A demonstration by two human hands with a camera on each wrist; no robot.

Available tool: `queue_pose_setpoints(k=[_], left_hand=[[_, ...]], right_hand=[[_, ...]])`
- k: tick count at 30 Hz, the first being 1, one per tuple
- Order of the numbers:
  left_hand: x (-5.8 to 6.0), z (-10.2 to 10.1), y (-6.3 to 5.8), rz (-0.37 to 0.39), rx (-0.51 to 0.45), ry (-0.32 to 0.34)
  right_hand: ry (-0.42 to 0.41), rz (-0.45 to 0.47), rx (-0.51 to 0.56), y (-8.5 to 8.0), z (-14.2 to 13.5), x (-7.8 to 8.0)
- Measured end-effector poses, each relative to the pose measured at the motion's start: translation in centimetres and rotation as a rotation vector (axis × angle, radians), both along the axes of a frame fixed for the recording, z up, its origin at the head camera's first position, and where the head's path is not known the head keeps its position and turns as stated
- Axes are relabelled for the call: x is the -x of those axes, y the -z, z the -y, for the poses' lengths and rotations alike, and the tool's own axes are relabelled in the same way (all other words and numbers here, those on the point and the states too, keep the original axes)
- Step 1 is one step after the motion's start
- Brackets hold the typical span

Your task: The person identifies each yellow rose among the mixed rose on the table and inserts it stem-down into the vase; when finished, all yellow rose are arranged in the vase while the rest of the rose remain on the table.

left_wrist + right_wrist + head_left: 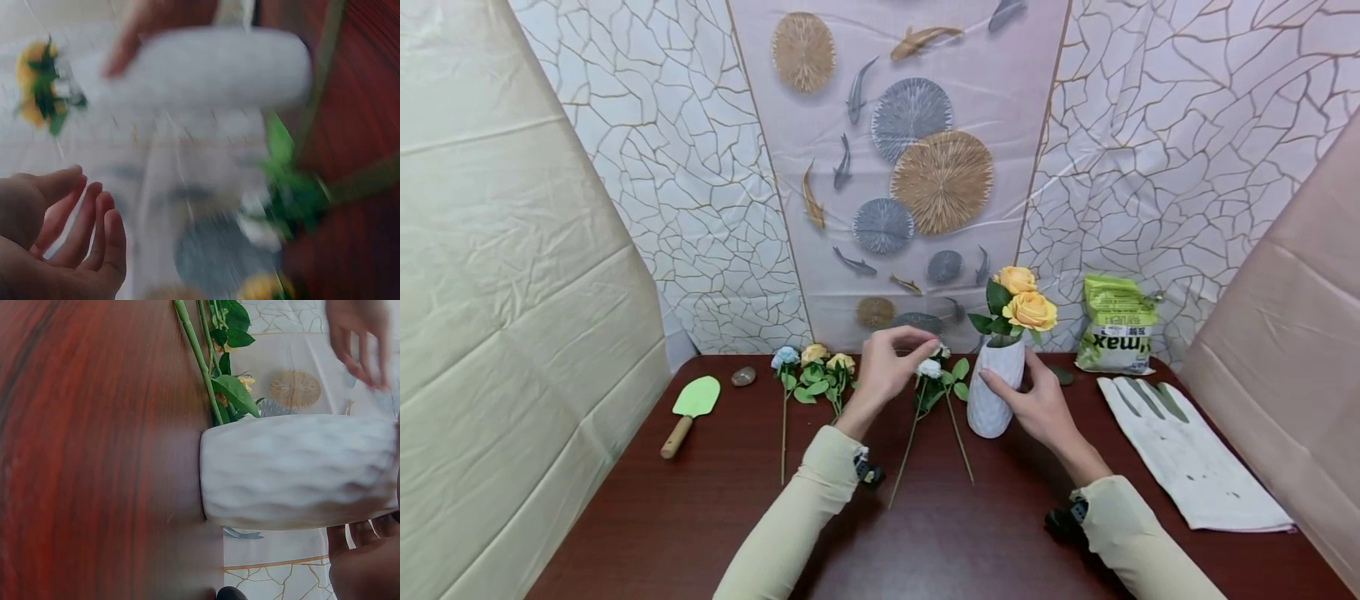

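My right hand (1039, 398) grips a white textured vase (988, 400), thumb on the near side. Two yellow roses (1030, 310) with green leaves rise from its mouth. In the right wrist view the vase (300, 472) has its base at the tabletop. My left hand (887, 367) hovers left of the vase, its fingers loosely bent and holding nothing, as the left wrist view of that hand (75, 231) also shows. White roses (929, 368) lie on the table just right of the left hand, stems toward me; the hand partly hides the flowers around it.
Left of the hands lie a blue rose (786, 357) and yellow roses (841, 362). Farther left are a stone (743, 377) and a green trowel (697, 397) with a wooden handle. To the right, a green-and-white bag (1116, 327) stands behind white gloves (1202, 462).
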State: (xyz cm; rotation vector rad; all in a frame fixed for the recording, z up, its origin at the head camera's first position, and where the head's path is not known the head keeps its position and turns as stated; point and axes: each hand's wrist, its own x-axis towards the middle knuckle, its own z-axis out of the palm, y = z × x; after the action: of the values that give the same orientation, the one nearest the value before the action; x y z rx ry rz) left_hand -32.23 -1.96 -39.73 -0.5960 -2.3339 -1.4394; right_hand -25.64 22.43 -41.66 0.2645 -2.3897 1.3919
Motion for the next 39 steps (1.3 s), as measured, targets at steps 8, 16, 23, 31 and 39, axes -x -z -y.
queue_pose_setpoints(k=[8, 16, 23, 31, 39], left_hand=[[0.8, 8.7, 3.8, 0.13, 0.105, -0.277], [0.7, 12.8, 5.6, 0.39, 0.251, -0.348], [0.3, 13.5, 6.0, 0.544, 0.321, -0.265], [-0.2, 12.9, 6.1, 0.535, 0.424, -0.266], [-0.2, 13.1, 5.8, 0.55, 0.43, -0.252]], right_hand=[[0.033, 0.017, -0.018, 0.0, -0.3, -0.1], [0.039, 0.026, -0.016, -0.2, -0.4, -0.2], [0.025, 0.015, -0.019, -0.1, -0.1, 0.0], [0.032, 0.011, -0.016, 2.2, -0.9, 2.0], [0.03, -0.01, -0.008, 3.3, -1.2, 2.6]])
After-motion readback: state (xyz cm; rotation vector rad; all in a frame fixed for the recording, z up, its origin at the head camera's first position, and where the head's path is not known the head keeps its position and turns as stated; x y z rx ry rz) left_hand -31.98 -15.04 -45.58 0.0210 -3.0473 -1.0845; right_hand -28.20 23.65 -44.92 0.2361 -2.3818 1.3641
